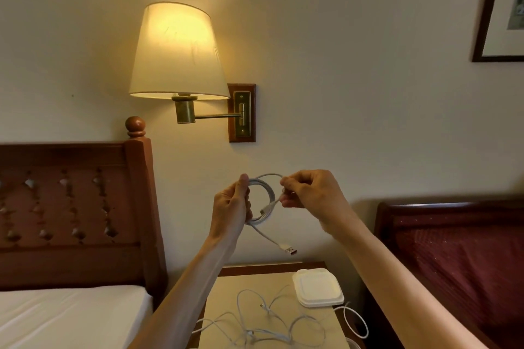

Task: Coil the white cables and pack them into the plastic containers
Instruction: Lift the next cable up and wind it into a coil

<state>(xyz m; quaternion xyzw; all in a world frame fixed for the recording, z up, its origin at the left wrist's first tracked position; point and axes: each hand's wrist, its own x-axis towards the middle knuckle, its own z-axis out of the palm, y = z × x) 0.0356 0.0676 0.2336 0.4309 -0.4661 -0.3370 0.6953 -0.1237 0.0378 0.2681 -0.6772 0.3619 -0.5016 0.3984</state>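
The left hand (234,202) is gripping the coiled cable (262,198); the right hand (309,195) is pinching its loose end just beside that grip. Best tucking the end through snugly, USB plug (289,250) dangling below, above the counter (224,300).

The coiled cable (262,201) is white, its plug (291,250) tipped in silver metal. More loose cables (255,329), white too, lie on the pale beige worktop (224,297) with its reddish-brown edge. The plastic containers (318,287) are off-white. The lampshade (177,51) glows cream-yellow on a brass arm (215,115). The headboard (71,207) is red-brown wood with a pattern of cut-out diamonds; the sheet (65,317) white; the chair (459,261) dark red, finely speckled.
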